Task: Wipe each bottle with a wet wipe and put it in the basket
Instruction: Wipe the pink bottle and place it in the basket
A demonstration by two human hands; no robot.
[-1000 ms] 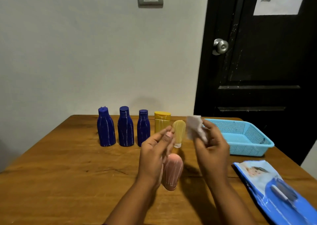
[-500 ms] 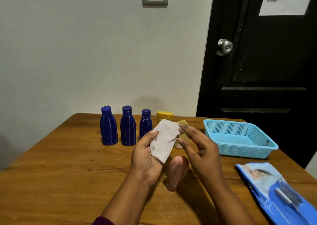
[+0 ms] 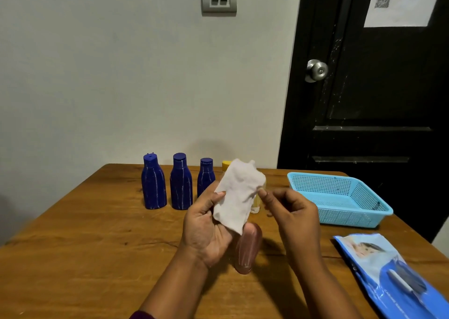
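Observation:
My left hand [image 3: 206, 231] holds a white wet wipe [image 3: 237, 197] up over the table, thumb pressed on its left edge. My right hand [image 3: 291, 211] pinches the wipe's right edge with curled fingers. A pink bottle [image 3: 247, 250] stands on its cap just below my left hand; I cannot tell if they touch. Three dark blue bottles [image 3: 153, 185] [image 3: 181, 185] [image 3: 206, 177] stand in a row at the back. The wipe largely hides a yellow bottle [image 3: 226, 164] and a small pale yellow bottle [image 3: 256, 204]. The light blue basket [image 3: 347, 219] sits at the right with no bottle in it.
A blue pack of wet wipes [image 3: 393, 270] lies at the front right edge of the wooden table [image 3: 85, 245]. A wall stands right behind the table, and a black door [image 3: 376, 100] is behind the basket.
The wipe went from a bunch in my right hand to lying open across my left hand. Now both hands hold it, spread wider and a little higher.

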